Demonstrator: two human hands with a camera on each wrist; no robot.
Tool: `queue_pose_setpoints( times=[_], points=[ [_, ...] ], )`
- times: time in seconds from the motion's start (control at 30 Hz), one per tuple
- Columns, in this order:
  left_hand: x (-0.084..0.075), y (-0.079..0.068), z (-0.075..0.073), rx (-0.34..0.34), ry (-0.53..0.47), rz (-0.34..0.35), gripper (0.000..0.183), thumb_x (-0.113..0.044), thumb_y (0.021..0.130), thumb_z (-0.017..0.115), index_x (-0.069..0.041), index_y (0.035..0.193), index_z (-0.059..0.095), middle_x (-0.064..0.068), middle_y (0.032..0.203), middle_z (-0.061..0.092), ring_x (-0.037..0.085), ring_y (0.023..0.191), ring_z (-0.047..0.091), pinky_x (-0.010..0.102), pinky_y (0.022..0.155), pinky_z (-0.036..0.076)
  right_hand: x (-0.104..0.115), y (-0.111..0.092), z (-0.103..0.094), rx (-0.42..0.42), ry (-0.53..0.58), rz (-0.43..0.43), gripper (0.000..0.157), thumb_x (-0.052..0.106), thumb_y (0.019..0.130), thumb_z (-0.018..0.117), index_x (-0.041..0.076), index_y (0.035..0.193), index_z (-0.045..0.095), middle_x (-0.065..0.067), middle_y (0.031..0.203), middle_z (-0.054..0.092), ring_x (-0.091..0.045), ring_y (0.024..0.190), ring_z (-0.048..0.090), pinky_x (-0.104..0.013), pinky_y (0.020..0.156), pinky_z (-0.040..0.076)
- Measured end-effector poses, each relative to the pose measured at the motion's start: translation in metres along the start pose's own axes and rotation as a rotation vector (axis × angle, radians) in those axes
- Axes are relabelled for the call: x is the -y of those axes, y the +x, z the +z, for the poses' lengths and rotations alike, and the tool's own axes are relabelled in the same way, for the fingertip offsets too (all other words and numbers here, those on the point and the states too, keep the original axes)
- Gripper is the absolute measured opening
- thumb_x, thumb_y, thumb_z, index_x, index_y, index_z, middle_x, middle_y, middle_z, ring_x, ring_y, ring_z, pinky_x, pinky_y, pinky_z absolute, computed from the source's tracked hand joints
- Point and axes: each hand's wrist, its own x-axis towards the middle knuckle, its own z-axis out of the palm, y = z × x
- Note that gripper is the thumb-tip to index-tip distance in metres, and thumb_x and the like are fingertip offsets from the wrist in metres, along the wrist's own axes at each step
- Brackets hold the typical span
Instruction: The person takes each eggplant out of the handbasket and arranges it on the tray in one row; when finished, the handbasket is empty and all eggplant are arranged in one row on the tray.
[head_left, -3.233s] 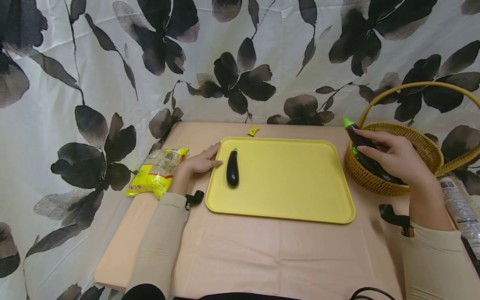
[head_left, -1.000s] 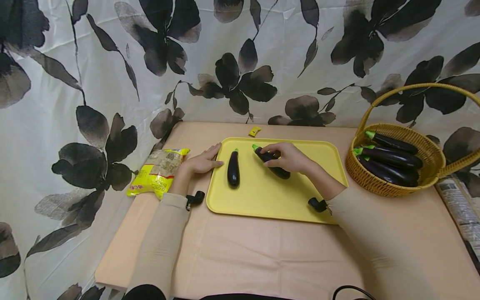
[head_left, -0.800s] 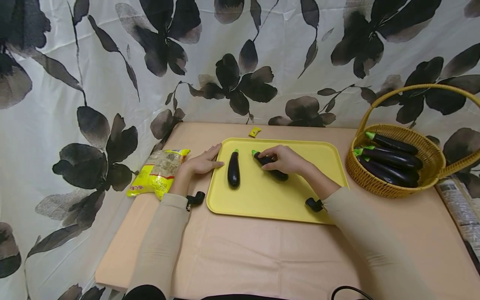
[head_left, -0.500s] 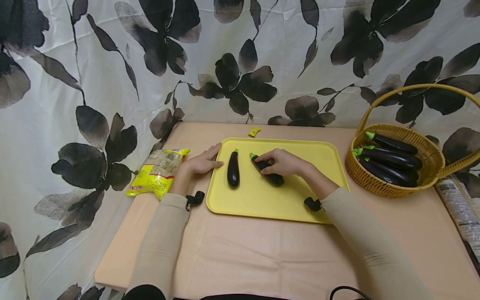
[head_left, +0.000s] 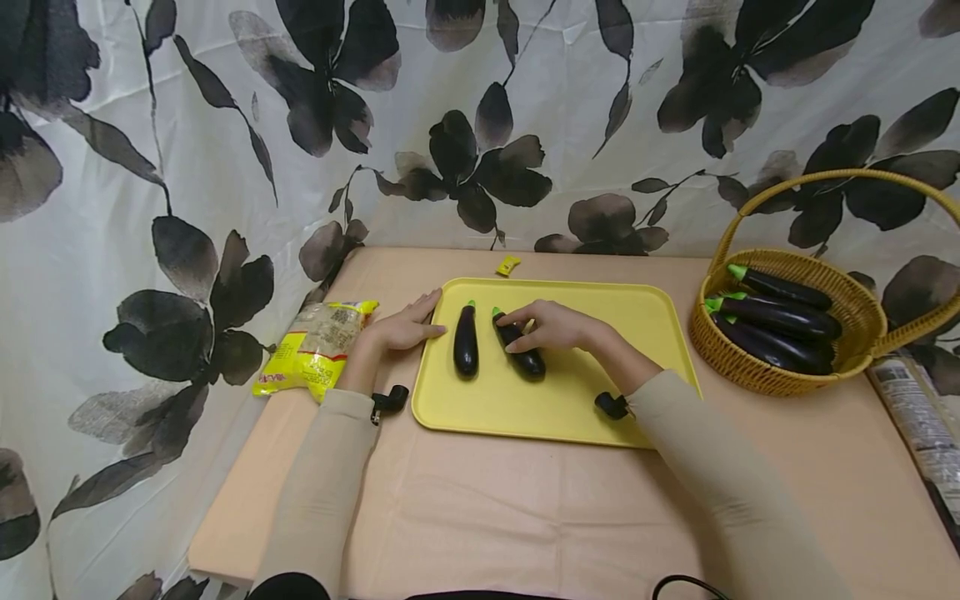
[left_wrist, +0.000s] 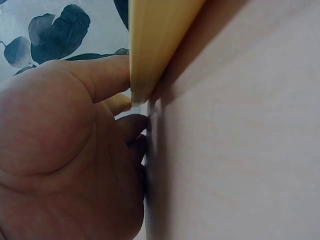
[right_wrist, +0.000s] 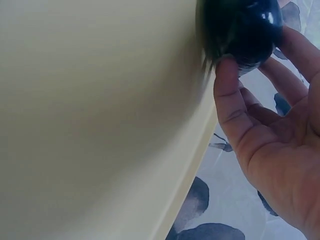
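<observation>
My right hand pinches a dark purple eggplant with a green stem over the yellow tray. In the right wrist view the thumb lies against one side of this glossy eggplant, with the fingers at its other side. A second eggplant lies to the left on the tray, stem pointing away. My left hand rests at the tray's left edge, fingers stretched out. The left wrist view has its thumb touching the tray's side wall, with the other fingers low at the tabletop.
On the right stands a wicker basket with a tall handle, holding several eggplants. A yellow snack bag lies beside the left forearm. A small yellow packet sits behind the tray. A printed package lies at the far right.
My right hand has brought an eggplant from the basket to the tray. Over the last second it shifts left and turns closer to parallel with the other eggplant. My left hand stays put.
</observation>
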Motion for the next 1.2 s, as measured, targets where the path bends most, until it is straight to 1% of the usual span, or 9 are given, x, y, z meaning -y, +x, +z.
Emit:
queue_pose_setpoints(
  times=[0.17,0.2,0.27,0.43,0.57,0.8,0.93,1.07,1.2],
  points=[
    [0.001,0.0,0.0,-0.006,-0.006,0.004,0.083,-0.036,0.108,0.052,-0.012,0.168,0.0,0.012,0.176,-0.004,0.031,0.163,-0.009,0.052,0.133,-0.002,0.001,0.007,0.004,-0.021,0.054,0.011,0.058,0.031,0.096,0.077,0.013,0.149,0.06,-0.015,0.112,0.065,-0.023,0.075,0.065,-0.03,0.067,0.052],
    [0.002,0.0,0.001,-0.005,-0.003,0.0,0.083,-0.036,0.108,0.052,-0.012,0.168,-0.001,0.011,0.176,-0.004,0.031,0.163,-0.009,0.051,0.133,-0.002,0.001,0.008,0.005,-0.027,0.066,0.012,0.058,0.03,0.096,0.077,0.013,0.149,0.059,-0.015,0.109,0.063,-0.023,0.069,0.065,-0.03,0.065,0.054],
    [0.003,0.001,0.001,-0.003,0.004,-0.005,0.084,-0.037,0.108,0.052,-0.013,0.168,-0.001,0.01,0.176,-0.005,0.03,0.163,-0.009,0.05,0.133,-0.003,0.001,0.011,0.008,-0.04,0.091,0.017,0.059,0.031,0.097,0.076,0.013,0.151,0.057,-0.015,0.107,0.063,-0.021,0.065,0.068,-0.031,0.064,0.058],
    [0.003,0.001,0.001,-0.005,0.01,-0.004,0.083,-0.037,0.108,0.051,-0.012,0.168,-0.001,0.011,0.176,-0.005,0.03,0.163,-0.009,0.051,0.133,-0.002,0.003,0.018,0.013,-0.063,0.147,0.028,0.061,0.03,0.098,0.074,0.012,0.153,0.054,-0.017,0.112,0.067,-0.023,0.066,0.071,-0.035,0.065,0.064],
    [0.002,0.002,0.001,0.0,0.016,-0.005,0.083,-0.039,0.109,0.05,-0.013,0.168,-0.001,0.011,0.176,-0.005,0.031,0.163,-0.009,0.052,0.133,-0.003,0.005,0.021,0.016,-0.064,0.174,0.034,0.062,0.03,0.098,0.074,0.012,0.154,0.053,-0.019,0.115,0.067,-0.023,0.068,0.072,-0.036,0.065,0.065],
    [0.003,0.003,0.001,0.0,0.025,0.002,0.083,-0.041,0.109,0.049,-0.012,0.168,-0.001,0.013,0.176,-0.005,0.033,0.163,-0.009,0.054,0.132,-0.003,0.007,0.025,0.019,-0.065,0.199,0.04,0.062,0.031,0.099,0.073,0.014,0.154,0.053,-0.018,0.116,0.067,-0.021,0.071,0.072,-0.037,0.066,0.065],
    [0.001,0.001,0.0,-0.003,0.028,-0.006,0.083,-0.04,0.108,0.05,-0.013,0.169,-0.001,0.011,0.176,-0.004,0.031,0.163,-0.008,0.052,0.133,-0.002,0.009,0.025,0.02,-0.06,0.211,0.042,0.063,0.031,0.099,0.073,0.014,0.155,0.051,-0.018,0.114,0.066,-0.021,0.073,0.072,-0.036,0.066,0.065],
    [0.001,0.002,0.0,-0.007,0.028,-0.008,0.083,-0.04,0.108,0.051,-0.014,0.169,0.0,0.01,0.177,-0.003,0.03,0.163,-0.008,0.052,0.133,-0.002,0.012,0.025,0.022,-0.058,0.252,0.046,0.064,0.029,0.099,0.073,0.012,0.156,0.049,-0.02,0.114,0.065,-0.024,0.073,0.074,-0.039,0.067,0.066],
    [0.009,0.008,0.001,0.001,0.039,-0.029,0.085,-0.045,0.107,0.051,-0.019,0.169,-0.002,0.006,0.177,-0.005,0.025,0.163,-0.009,0.048,0.133,-0.003,0.015,0.025,0.024,-0.057,0.285,0.055,0.064,0.027,0.099,0.073,0.013,0.157,0.048,-0.021,0.114,0.064,-0.025,0.074,0.075,-0.04,0.069,0.066]
  ],
)
